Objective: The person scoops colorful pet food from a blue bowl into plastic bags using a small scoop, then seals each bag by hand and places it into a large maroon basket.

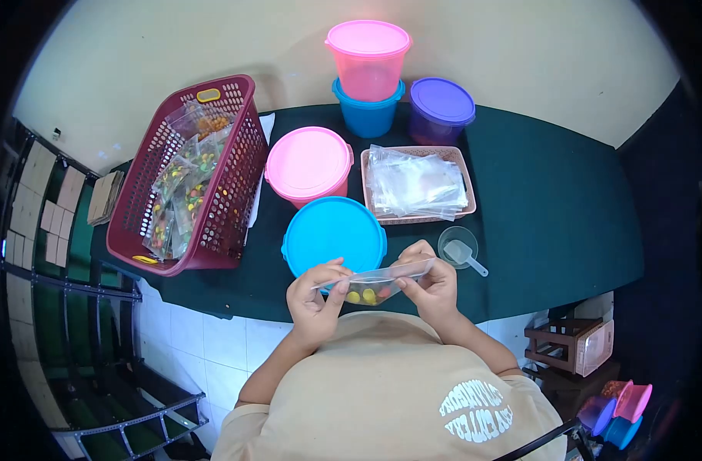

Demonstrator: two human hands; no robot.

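Between my hands is a clear plastic bag [374, 293] with several yellow and reddish candy-like pieces in its lower part. My left hand [316, 303] pinches the bag's left end between thumb and fingers. At the other end, my right hand [430, 287] grips the upper edge, its thumb in front. The bag is held in front of my body at the table's near edge. Just behind it stands a tub with a blue lid [334, 240], partly covered by my left hand. A clear cup [452, 240] with a white scoop [466, 257] is right of my right hand.
A maroon basket [226, 219] at left holds several filled bags. Behind the blue lid is a pink-lidded tub [308, 163]. A pink tray [420, 219] bears clear bags [414, 183]. Farther back are stacked pink [368, 65] and blue [368, 115] tubs beside a purple tub [441, 111].
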